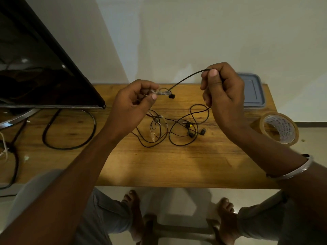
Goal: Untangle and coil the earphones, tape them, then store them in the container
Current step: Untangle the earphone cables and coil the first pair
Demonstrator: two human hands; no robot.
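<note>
Print inside tape (pixel 283 132) core unreadable, thin black earphones (pixel 203 132) tangled mid-table (pixel 177 165), one strand lifted, pinched between left hand (pixel 134 105) and right hand (pixel 224 92), grey container (pixel 253 91) behind.

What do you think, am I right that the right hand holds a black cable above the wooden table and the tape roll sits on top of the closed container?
Not quite: in the head view the tape roll sits on the table near the closed container, not on it. The right hand does hold the black cable.
</note>
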